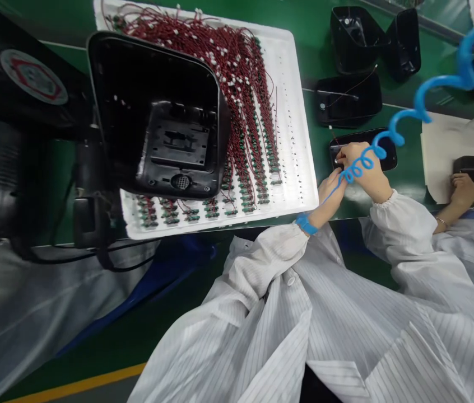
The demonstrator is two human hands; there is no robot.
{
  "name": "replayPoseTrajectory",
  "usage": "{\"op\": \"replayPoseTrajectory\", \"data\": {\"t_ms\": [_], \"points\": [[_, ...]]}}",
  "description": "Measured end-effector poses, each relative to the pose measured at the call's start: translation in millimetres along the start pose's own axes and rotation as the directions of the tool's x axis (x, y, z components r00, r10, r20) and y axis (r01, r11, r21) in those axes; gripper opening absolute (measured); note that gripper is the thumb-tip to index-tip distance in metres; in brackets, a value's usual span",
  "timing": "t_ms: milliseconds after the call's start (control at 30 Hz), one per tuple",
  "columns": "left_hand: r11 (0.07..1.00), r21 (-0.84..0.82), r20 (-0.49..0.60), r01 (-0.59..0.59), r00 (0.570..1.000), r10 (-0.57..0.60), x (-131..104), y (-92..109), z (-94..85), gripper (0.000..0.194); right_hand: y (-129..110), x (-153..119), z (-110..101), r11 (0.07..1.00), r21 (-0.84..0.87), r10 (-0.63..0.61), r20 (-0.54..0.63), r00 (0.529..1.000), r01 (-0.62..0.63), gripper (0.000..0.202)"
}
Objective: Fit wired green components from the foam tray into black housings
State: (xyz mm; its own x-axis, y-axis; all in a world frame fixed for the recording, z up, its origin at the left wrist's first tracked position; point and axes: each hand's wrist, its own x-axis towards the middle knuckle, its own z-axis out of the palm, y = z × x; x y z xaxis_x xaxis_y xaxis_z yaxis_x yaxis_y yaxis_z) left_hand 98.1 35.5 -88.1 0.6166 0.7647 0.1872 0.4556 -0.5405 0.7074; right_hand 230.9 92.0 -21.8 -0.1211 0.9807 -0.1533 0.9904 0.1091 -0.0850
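A shallow black plastic panel (388,159) lies on the green bench under my hands. My right hand (361,168) reaches over its left end, fingertips bunched and pressed down near a small shiny spot. My left hand (331,191), with a blue wrist strap (305,224), meets it at the panel's near left edge, fingers closed together. Whatever small thing lies between the fingertips is hidden. A thin wire with a white connector (330,128) sticks up just beyond them. A blue coiled cord (396,137) crosses in front of my right hand.
A white foam tray (300,140) holds rows of small green boards with dark red wires. A large black housing (115,151) overlaps it. Another black panel (348,101) and black housings (357,42) stand beyond. At right, a co-worker's hand (464,190) touches a black part.
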Motion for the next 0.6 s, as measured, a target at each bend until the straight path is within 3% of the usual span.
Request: {"op": "replayPoseTrajectory", "data": {"t_ms": [200, 367, 467, 600], "points": [[0.963, 0.108, -0.186, 0.248, 0.956, -0.225, 1.6, 10.5, -1.3, 0.047, 1.9, -0.7, -0.5, 0.999, -0.047, 0.022, -0.015, 1.0, -0.023, 0.019], [0.951, 0.157, -0.146, 0.266, 0.959, -0.244, 12.0, 14.0, 1.3, 0.051, 10.4, -0.2, 9.2, 0.999, -0.008, 0.053, -0.071, 0.996, -0.054, 0.013], [0.945, 0.179, -0.095, 0.275, 0.961, -0.261, 15.5, 15.2, -0.3, 0.054, 16.8, -5.4, 15.3, 0.993, 0.08, 0.101, -0.174, 0.979, -0.088, 0.025], [0.933, 0.239, -0.08, 0.269, 0.963, -0.257, 17.5, 17.0, -6.1, 0.053, 33.0, -28.9, 4.9, 0.968, 0.212, 0.185, -0.227, 0.956, -0.137, 0.022]]}}
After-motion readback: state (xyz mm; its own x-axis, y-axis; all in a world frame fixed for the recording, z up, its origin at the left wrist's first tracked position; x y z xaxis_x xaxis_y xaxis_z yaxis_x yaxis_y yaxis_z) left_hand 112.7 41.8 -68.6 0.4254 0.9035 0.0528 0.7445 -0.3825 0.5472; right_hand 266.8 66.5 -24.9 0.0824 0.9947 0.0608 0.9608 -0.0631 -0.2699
